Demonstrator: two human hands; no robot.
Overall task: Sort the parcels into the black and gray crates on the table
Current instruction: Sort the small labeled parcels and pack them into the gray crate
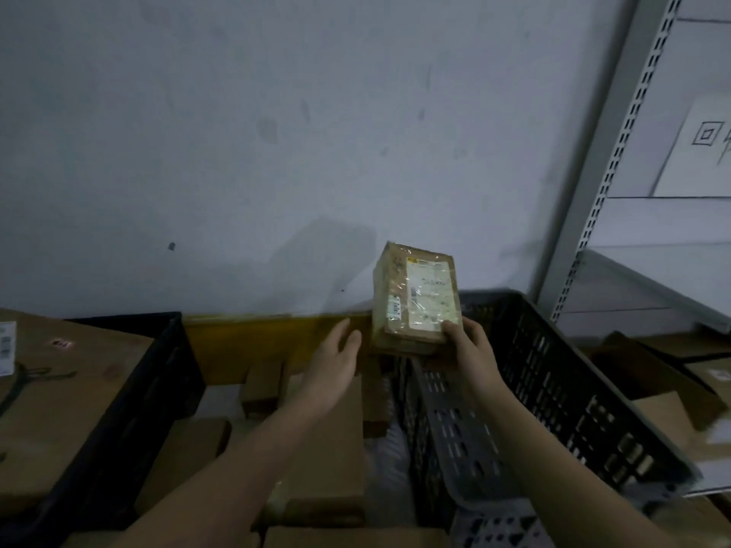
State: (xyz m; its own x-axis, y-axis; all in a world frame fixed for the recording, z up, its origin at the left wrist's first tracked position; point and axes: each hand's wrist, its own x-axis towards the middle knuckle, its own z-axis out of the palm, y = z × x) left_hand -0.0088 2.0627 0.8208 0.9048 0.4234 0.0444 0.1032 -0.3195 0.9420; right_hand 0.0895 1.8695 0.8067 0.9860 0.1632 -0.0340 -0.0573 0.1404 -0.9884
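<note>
A small brown cardboard parcel wrapped in clear tape, with a white shipping label facing me, is held upright above the table's back edge. My right hand grips its lower right corner. My left hand hovers just left of the parcel, fingers apart, not touching it. A gray slotted crate stands at the right under my right forearm. A black crate at the left holds a large brown box. Several brown parcels lie on the table between the crates.
A pale wall rises behind the yellow-brown table edge. A gray metal shelving rack stands at the right, with a paper sign on it. More cardboard boxes lie to the right of the gray crate.
</note>
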